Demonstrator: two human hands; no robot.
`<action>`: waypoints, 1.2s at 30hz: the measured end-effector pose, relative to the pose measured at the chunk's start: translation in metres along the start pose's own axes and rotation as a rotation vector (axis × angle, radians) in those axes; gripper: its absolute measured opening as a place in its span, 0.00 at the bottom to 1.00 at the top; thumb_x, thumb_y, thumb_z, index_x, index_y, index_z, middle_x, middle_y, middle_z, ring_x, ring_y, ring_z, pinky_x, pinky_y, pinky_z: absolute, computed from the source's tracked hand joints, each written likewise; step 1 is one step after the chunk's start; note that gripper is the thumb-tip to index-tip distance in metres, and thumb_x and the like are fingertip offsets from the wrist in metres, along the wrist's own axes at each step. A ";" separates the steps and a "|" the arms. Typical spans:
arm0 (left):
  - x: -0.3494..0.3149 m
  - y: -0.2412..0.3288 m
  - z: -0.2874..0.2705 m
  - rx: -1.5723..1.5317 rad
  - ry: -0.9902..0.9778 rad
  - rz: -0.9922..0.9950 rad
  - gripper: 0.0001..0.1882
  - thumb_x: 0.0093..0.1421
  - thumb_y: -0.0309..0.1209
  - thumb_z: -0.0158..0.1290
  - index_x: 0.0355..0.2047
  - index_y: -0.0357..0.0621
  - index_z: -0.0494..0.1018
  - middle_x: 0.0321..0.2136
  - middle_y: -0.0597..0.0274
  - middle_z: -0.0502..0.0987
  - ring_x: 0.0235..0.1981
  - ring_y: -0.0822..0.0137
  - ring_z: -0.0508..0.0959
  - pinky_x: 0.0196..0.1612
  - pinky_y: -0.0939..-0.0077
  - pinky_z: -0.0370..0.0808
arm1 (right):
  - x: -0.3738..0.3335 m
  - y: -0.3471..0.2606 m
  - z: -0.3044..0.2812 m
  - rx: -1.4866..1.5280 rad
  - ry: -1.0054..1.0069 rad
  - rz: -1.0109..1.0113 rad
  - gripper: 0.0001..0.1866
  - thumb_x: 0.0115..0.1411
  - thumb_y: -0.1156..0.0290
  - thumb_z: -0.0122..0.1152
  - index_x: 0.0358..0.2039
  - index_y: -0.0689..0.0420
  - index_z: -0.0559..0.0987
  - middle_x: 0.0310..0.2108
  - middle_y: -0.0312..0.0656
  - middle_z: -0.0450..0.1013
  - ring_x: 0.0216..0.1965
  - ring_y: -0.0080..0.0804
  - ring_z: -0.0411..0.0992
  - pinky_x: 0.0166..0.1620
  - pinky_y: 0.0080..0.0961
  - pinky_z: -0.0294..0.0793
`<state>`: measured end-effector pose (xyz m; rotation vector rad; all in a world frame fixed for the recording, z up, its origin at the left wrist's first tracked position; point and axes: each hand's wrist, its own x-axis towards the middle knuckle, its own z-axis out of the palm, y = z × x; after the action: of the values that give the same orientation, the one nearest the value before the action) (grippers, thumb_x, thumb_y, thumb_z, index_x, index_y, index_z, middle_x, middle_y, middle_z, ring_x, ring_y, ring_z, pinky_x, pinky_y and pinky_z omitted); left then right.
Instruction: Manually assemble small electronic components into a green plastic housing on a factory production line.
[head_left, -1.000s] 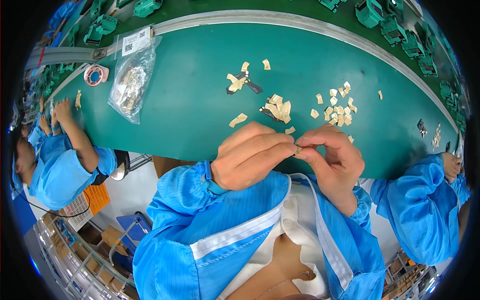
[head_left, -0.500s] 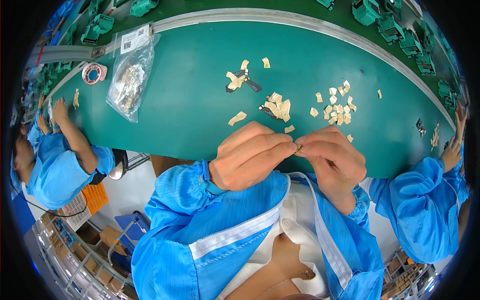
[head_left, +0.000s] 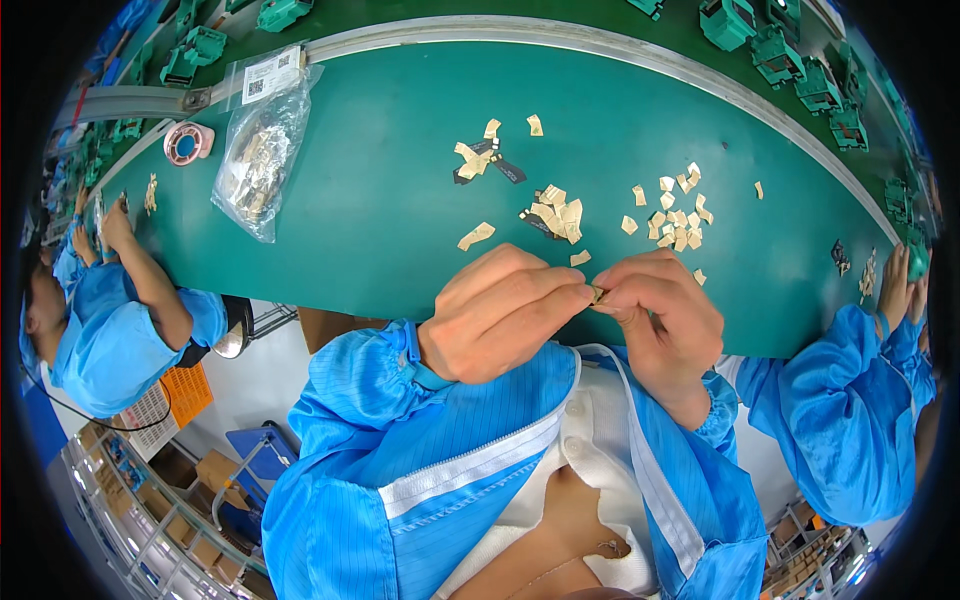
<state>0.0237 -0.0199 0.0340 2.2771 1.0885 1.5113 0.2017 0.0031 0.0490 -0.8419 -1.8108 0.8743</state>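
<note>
My left hand (head_left: pixel 510 312) and my right hand (head_left: pixel 668 325) meet over the near edge of the green table, fingertips pinched together. Between them is a small tan-and-dark flat piece (head_left: pixel 598 295), mostly hidden by the fingers. Just beyond the fingertips lies a loose tan scrap (head_left: pixel 580 258). Farther off, tan pieces (head_left: pixel 570 218) rest on a dark strip, and another pair of dark strips (head_left: pixel 508 172) has tan pieces over it. To the right sits a loose cluster of small tan scraps (head_left: pixel 682 238). A single curved tan piece (head_left: pixel 477 236) lies left of these.
A clear plastic bag (head_left: pixel 262 160) of small parts lies at the left, beside a tape roll (head_left: pixel 185 146). Co-workers in blue sit on both sides; the right one's hands (head_left: pixel 897 290) are by a green object (head_left: pixel 918 262). Green fixtures (head_left: pixel 775 55) stand beyond the metal rail (head_left: pixel 500 30).
My right hand has shifted slightly, with the small piece still pinched between both hands. At the right, the co-worker's hands have moved lower, and a green object now shows there.
</note>
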 end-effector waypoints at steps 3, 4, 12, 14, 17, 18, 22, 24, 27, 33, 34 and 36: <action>0.000 0.000 0.002 -0.004 0.025 -0.073 0.15 0.38 0.12 0.62 0.29 0.33 0.76 0.28 0.53 0.78 0.24 0.63 0.77 0.24 0.77 0.72 | -0.002 0.001 -0.003 -0.061 0.023 -0.039 0.09 0.43 0.86 0.64 0.26 0.63 0.75 0.25 0.43 0.74 0.27 0.36 0.73 0.29 0.26 0.72; 0.000 0.000 0.002 -0.001 0.061 -0.119 0.14 0.39 0.12 0.62 0.29 0.33 0.76 0.27 0.53 0.78 0.24 0.62 0.77 0.24 0.78 0.73 | -0.003 0.003 -0.007 -0.089 0.035 -0.056 0.09 0.44 0.86 0.64 0.26 0.63 0.75 0.25 0.42 0.73 0.27 0.36 0.72 0.29 0.27 0.71; 0.000 -0.002 0.009 -0.026 0.075 -0.151 0.15 0.38 0.12 0.62 0.29 0.34 0.76 0.26 0.53 0.78 0.24 0.62 0.77 0.24 0.78 0.72 | -0.029 0.026 -0.040 -0.485 0.005 0.396 0.09 0.46 0.84 0.66 0.25 0.61 0.75 0.25 0.41 0.73 0.25 0.33 0.71 0.29 0.24 0.70; 0.001 -0.002 0.010 -0.040 0.082 -0.165 0.15 0.38 0.12 0.62 0.29 0.34 0.76 0.26 0.53 0.78 0.24 0.62 0.77 0.24 0.78 0.72 | -0.030 0.018 -0.043 -0.521 -0.063 0.397 0.11 0.44 0.82 0.69 0.26 0.60 0.74 0.26 0.42 0.72 0.26 0.34 0.71 0.29 0.24 0.70; 0.002 -0.002 0.009 -0.063 0.080 -0.202 0.14 0.39 0.12 0.62 0.28 0.34 0.76 0.25 0.53 0.78 0.24 0.63 0.77 0.24 0.77 0.72 | -0.018 0.014 -0.032 -0.441 0.082 0.210 0.13 0.42 0.79 0.71 0.28 0.60 0.76 0.28 0.42 0.73 0.28 0.35 0.71 0.30 0.25 0.70; 0.002 -0.001 0.008 -0.083 0.074 -0.233 0.13 0.39 0.13 0.62 0.28 0.34 0.76 0.25 0.54 0.78 0.24 0.63 0.77 0.25 0.77 0.72 | -0.012 0.011 -0.027 -0.439 0.081 0.206 0.13 0.42 0.79 0.71 0.28 0.60 0.76 0.28 0.42 0.73 0.28 0.35 0.71 0.30 0.25 0.70; 0.006 0.002 0.008 -0.143 0.067 -0.270 0.12 0.41 0.14 0.62 0.28 0.34 0.76 0.26 0.54 0.78 0.24 0.63 0.76 0.26 0.76 0.71 | 0.003 0.009 -0.011 -0.354 0.034 -0.206 0.16 0.37 0.80 0.71 0.30 0.60 0.79 0.29 0.41 0.73 0.29 0.35 0.70 0.29 0.26 0.69; 0.006 0.003 0.007 -0.151 0.059 -0.274 0.12 0.41 0.14 0.62 0.29 0.34 0.76 0.26 0.54 0.78 0.24 0.64 0.77 0.26 0.76 0.71 | 0.002 0.016 -0.010 -0.362 0.014 -0.344 0.19 0.35 0.81 0.71 0.32 0.61 0.79 0.29 0.40 0.72 0.29 0.35 0.69 0.28 0.26 0.68; 0.005 0.005 0.004 -0.238 0.046 -0.321 0.13 0.42 0.14 0.62 0.30 0.33 0.76 0.26 0.54 0.78 0.25 0.64 0.77 0.27 0.76 0.71 | -0.001 0.019 -0.003 -0.333 0.058 -0.366 0.18 0.35 0.81 0.71 0.31 0.60 0.79 0.29 0.40 0.72 0.28 0.35 0.69 0.28 0.26 0.67; -0.005 0.005 -0.001 -0.782 -0.008 -0.616 0.18 0.43 0.15 0.63 0.38 0.30 0.76 0.29 0.55 0.78 0.29 0.66 0.77 0.30 0.76 0.72 | -0.006 0.019 0.001 -0.260 0.066 -0.274 0.15 0.38 0.82 0.70 0.30 0.59 0.78 0.29 0.40 0.73 0.28 0.34 0.69 0.27 0.25 0.67; -0.005 0.005 0.000 -0.862 0.016 -0.687 0.19 0.43 0.15 0.63 0.39 0.30 0.76 0.30 0.55 0.77 0.29 0.66 0.76 0.30 0.77 0.71 | -0.007 0.018 0.002 -0.259 0.064 -0.275 0.15 0.38 0.82 0.70 0.30 0.59 0.78 0.29 0.40 0.73 0.28 0.34 0.69 0.27 0.25 0.67; -0.005 0.004 0.000 -0.772 0.007 -0.625 0.18 0.43 0.15 0.63 0.38 0.31 0.77 0.29 0.56 0.77 0.29 0.67 0.75 0.29 0.77 0.71 | -0.007 0.017 0.005 -0.201 0.048 -0.225 0.14 0.40 0.82 0.69 0.30 0.60 0.78 0.29 0.40 0.73 0.28 0.34 0.69 0.27 0.24 0.67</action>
<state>0.0246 -0.0257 0.0325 1.2635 0.8749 1.3361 0.2022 0.0043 0.0300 -0.7574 -1.9288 0.5312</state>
